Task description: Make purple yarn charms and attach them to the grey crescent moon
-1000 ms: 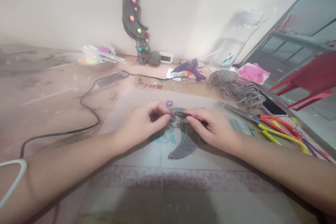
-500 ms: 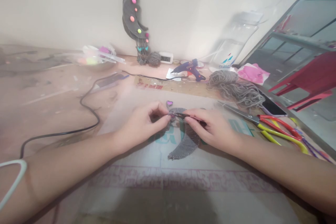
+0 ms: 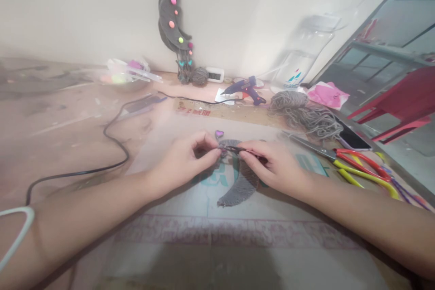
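My left hand [image 3: 190, 156] is closed in a pinch, fingertips above the upper end of a crescent wrapped in grey yarn [image 3: 240, 188]; what it pinches is too small to make out. Facing it, my right hand [image 3: 280, 163] grips a thin dark pointed tool [image 3: 233, 148], whose tip reaches the left fingertips. The tool's exact kind is unclear, as the fingers cover its rear part. Just beyond the left fingertips lies a small purple heart with a grey border [image 3: 219, 133]. The crescent rests on a printed translucent sheet [image 3: 170, 235], partly hidden by the right hand.
A blue glue gun [image 3: 243, 88] lies at the back, its black cable [image 3: 108, 131] curving left. To the right are grey yarn [image 3: 312, 120], a phone [image 3: 353, 138], red-and-yellow-handled scissors [image 3: 326, 152] and a water jug [image 3: 297, 63]. A decorated crescent [image 3: 171, 22] hangs on the wall.
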Demonstrator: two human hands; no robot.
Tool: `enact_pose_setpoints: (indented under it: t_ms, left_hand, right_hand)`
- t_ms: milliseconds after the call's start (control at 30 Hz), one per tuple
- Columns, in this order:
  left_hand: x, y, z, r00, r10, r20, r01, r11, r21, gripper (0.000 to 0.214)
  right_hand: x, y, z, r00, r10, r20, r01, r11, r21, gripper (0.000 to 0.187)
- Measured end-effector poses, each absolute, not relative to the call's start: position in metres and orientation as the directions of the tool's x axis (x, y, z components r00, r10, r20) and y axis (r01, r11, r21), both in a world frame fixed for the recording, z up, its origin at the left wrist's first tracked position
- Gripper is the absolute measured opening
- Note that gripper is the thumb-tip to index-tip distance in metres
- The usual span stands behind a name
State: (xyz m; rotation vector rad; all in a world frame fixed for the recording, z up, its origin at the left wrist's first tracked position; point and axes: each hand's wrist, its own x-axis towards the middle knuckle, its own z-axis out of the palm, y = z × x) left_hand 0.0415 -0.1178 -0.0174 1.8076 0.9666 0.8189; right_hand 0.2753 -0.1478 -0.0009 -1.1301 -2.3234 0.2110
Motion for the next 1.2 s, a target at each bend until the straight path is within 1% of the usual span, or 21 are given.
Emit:
enact_pose_setpoints:
  t_ms: [200, 367, 567, 700, 833, 967, 1100, 1200]
  left_hand:
    - [0.0427, -0.1165, -0.0169, 0.475, 0.871, 0.124, 0.266, -0.277, 0.923, 0.015]
    - [0.0424, -0.1177, -0.0144, 0.476, 0.87, 0.128, 0.277, -0.287, 0.917, 0.015]
    - [0.0425, -0.1187, -0.0136, 0.472, 0.873, 0.121, 0.282, -0.28, 0.918, 0.016]
    - [0.0428, -0.1179, -0.014, 0.47, 0.874, 0.122, 0.287, -0.282, 0.915, 0.016]
    - [0.0425, -0.118, -0.014, 0.47, 0.876, 0.11, 0.284, -0.268, 0.921, 0.017]
    - [0.0423, -0.1182, -0.0138, 0.471, 0.876, 0.109, 0.283, -0.266, 0.921, 0.018]
    - [0.042, -0.118, -0.0144, 0.471, 0.875, 0.109, 0.286, -0.269, 0.92, 0.017]
    - [0.0421, -0.1177, -0.0148, 0.47, 0.876, 0.113, 0.289, -0.273, 0.918, 0.017]
  right_hand:
    - [0.2749, -0.1492, 0.0004, -0.505, 0.76, 0.408, 0.679, 0.642, -0.356, 0.021]
    - [0.2755, -0.1491, -0.0005, -0.476, 0.754, 0.453, 0.666, 0.645, -0.375, 0.021]
    - [0.275, -0.1488, 0.0001, -0.494, 0.775, 0.394, 0.687, 0.625, -0.37, 0.022]
    - [0.2747, -0.1498, 0.0002, -0.482, 0.771, 0.417, 0.681, 0.629, -0.375, 0.022]
    - [0.2752, -0.1488, -0.0008, -0.492, 0.775, 0.398, 0.686, 0.626, -0.371, 0.022]
    - [0.2751, -0.148, -0.0014, -0.477, 0.771, 0.423, 0.681, 0.628, -0.377, 0.022]
    - [0.2753, -0.1489, -0.0015, -0.483, 0.775, 0.408, 0.688, 0.624, -0.37, 0.023]
    - [0.2756, -0.1496, -0.0014, -0.472, 0.773, 0.424, 0.682, 0.625, -0.38, 0.023]
